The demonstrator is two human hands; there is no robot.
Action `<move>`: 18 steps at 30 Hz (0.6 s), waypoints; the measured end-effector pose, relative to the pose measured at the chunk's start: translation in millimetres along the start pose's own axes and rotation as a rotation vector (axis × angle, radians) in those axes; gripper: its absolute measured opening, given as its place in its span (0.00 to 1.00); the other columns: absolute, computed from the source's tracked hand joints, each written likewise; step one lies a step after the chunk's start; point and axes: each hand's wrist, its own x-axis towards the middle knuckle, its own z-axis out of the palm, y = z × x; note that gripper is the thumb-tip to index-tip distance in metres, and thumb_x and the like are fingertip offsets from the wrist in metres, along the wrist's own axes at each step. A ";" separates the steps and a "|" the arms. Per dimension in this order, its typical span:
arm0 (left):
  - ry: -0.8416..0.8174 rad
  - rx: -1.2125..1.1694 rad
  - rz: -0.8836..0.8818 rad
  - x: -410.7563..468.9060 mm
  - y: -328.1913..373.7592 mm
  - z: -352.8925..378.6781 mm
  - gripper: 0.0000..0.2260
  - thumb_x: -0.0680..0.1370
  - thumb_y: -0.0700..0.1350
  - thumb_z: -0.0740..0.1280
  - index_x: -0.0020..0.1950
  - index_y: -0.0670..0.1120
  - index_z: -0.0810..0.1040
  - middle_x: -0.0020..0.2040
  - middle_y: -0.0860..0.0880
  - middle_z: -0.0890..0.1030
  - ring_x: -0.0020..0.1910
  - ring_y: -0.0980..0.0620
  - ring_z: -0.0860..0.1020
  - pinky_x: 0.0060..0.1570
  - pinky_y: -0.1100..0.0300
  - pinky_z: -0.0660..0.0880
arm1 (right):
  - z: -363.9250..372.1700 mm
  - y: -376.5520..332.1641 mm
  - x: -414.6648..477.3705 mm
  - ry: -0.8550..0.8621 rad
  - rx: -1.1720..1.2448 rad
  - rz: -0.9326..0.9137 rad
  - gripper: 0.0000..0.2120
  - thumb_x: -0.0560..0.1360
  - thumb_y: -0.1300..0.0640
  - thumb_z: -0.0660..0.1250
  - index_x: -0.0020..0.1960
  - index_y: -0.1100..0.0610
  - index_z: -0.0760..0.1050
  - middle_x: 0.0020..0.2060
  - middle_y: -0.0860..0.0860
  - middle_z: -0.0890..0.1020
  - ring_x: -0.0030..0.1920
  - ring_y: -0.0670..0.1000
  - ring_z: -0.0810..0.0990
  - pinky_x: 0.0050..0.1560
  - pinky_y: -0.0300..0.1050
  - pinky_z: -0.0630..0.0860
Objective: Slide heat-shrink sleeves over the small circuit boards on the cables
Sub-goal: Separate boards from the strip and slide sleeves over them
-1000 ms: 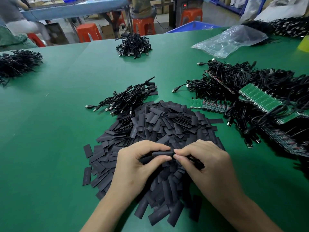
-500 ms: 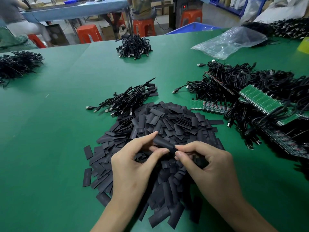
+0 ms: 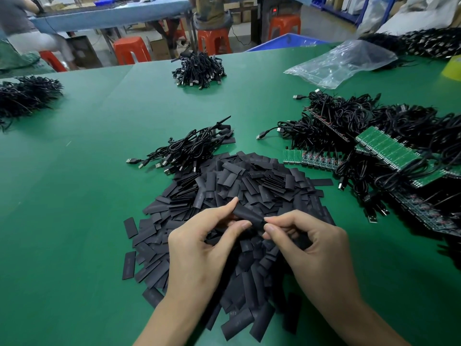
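A black heat-shrink sleeve (image 3: 248, 216) is held just above a big pile of flat black sleeves (image 3: 239, 186). My left hand (image 3: 199, 248) pinches its left part between thumb and forefinger. My right hand (image 3: 311, 248) pinches at the sleeve's right end, where something dark, mostly hidden by the fingers, meets it. A heap of black USB cables with green circuit board strips (image 3: 389, 151) lies to the right. A smaller bundle of cables (image 3: 192, 148) rests behind the sleeve pile.
The green table (image 3: 74, 221) also carries a cable bundle (image 3: 199, 71) at the back middle, another cable heap (image 3: 25, 96) at far left, and a clear plastic bag (image 3: 341, 63) at back right. Orange stools and people sit beyond the far edge.
The sleeve has turned from lying level between my hands to slanting up to the left, and both hands have lifted slightly over the pile.
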 end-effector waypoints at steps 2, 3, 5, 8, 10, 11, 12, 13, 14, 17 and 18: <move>-0.008 0.006 0.011 0.6 -0.4 -0.5 0.17 0.72 0.47 0.77 0.61 0.49 0.84 0.51 0.61 0.85 0.49 0.64 0.84 0.51 0.74 0.75 | 0.3 0.9 -0.3 -0.001 -0.004 0.003 0.06 0.74 0.61 0.76 0.46 0.50 0.86 0.37 0.37 0.86 0.39 0.38 0.85 0.42 0.28 0.77; -0.016 -0.012 0.003 0.4 -0.8 -1.0 0.18 0.73 0.47 0.76 0.62 0.50 0.83 0.51 0.62 0.85 0.49 0.63 0.84 0.51 0.74 0.75 | 0.5 1.2 -0.2 0.000 -0.001 0.008 0.07 0.74 0.61 0.76 0.46 0.49 0.86 0.37 0.37 0.86 0.39 0.38 0.85 0.42 0.28 0.77; -0.052 -0.078 -0.044 -1.0 -0.7 -0.4 0.20 0.75 0.46 0.76 0.66 0.53 0.81 0.51 0.61 0.86 0.51 0.61 0.84 0.53 0.72 0.75 | -0.3 2.4 1.3 0.008 0.039 0.039 0.08 0.74 0.61 0.76 0.46 0.48 0.85 0.36 0.39 0.86 0.38 0.39 0.85 0.42 0.28 0.77; -0.131 -0.208 -0.180 -3.4 2.3 6.1 0.24 0.75 0.46 0.73 0.71 0.56 0.76 0.55 0.58 0.85 0.53 0.56 0.84 0.56 0.66 0.77 | -2.0 3.6 5.8 0.027 0.225 0.130 0.08 0.76 0.62 0.74 0.46 0.49 0.84 0.37 0.46 0.88 0.34 0.46 0.85 0.39 0.33 0.79; -0.201 -0.208 -0.227 -4.6 7.7 11.7 0.23 0.75 0.49 0.73 0.70 0.56 0.77 0.57 0.59 0.84 0.54 0.54 0.84 0.57 0.61 0.79 | -3.4 2.3 9.1 0.051 0.395 0.199 0.04 0.76 0.62 0.73 0.47 0.54 0.83 0.37 0.52 0.88 0.32 0.48 0.84 0.37 0.35 0.79; -0.248 -0.166 -0.206 -5.3 11.2 14.5 0.20 0.75 0.52 0.73 0.67 0.57 0.80 0.56 0.59 0.84 0.55 0.54 0.83 0.57 0.59 0.79 | -4.4 1.2 10.7 0.065 0.486 0.243 0.03 0.75 0.61 0.74 0.48 0.56 0.82 0.38 0.55 0.88 0.31 0.48 0.84 0.36 0.36 0.79; -0.295 -0.109 -0.165 -6.3 15.7 17.3 0.15 0.76 0.55 0.71 0.62 0.58 0.83 0.54 0.60 0.84 0.55 0.55 0.82 0.56 0.58 0.78 | -5.5 1.0 12.1 0.082 0.567 0.292 0.04 0.73 0.58 0.73 0.48 0.56 0.82 0.39 0.57 0.88 0.32 0.48 0.83 0.36 0.37 0.79; -0.334 -0.051 -0.129 -7.1 21.6 19.8 0.11 0.76 0.58 0.70 0.56 0.58 0.85 0.51 0.61 0.84 0.54 0.56 0.82 0.55 0.58 0.77 | -6.6 0.8 13.4 0.093 0.637 0.345 0.06 0.71 0.55 0.73 0.48 0.55 0.82 0.40 0.58 0.88 0.32 0.48 0.83 0.36 0.37 0.80; -0.365 -0.001 -0.103 -7.3 27.3 22.1 0.10 0.76 0.60 0.68 0.51 0.58 0.84 0.49 0.62 0.83 0.53 0.57 0.80 0.53 0.57 0.76 | -7.8 1.1 14.9 0.103 0.698 0.391 0.08 0.70 0.54 0.72 0.48 0.55 0.82 0.41 0.59 0.88 0.32 0.48 0.82 0.36 0.38 0.80; -0.463 0.143 -0.041 -8.1 38.0 32.1 0.18 0.74 0.68 0.64 0.42 0.54 0.78 0.41 0.59 0.80 0.46 0.59 0.76 0.49 0.54 0.74 | -10.2 2.3 17.8 0.124 0.856 0.485 0.14 0.69 0.56 0.71 0.53 0.60 0.79 0.41 0.58 0.87 0.32 0.46 0.82 0.34 0.36 0.79; -0.478 0.163 -0.025 -8.6 40.3 35.0 0.18 0.73 0.68 0.64 0.40 0.54 0.76 0.39 0.58 0.78 0.44 0.58 0.75 0.47 0.53 0.74 | -10.3 3.1 18.3 0.121 0.902 0.504 0.14 0.69 0.57 0.71 0.53 0.61 0.78 0.42 0.58 0.87 0.33 0.46 0.81 0.34 0.35 0.79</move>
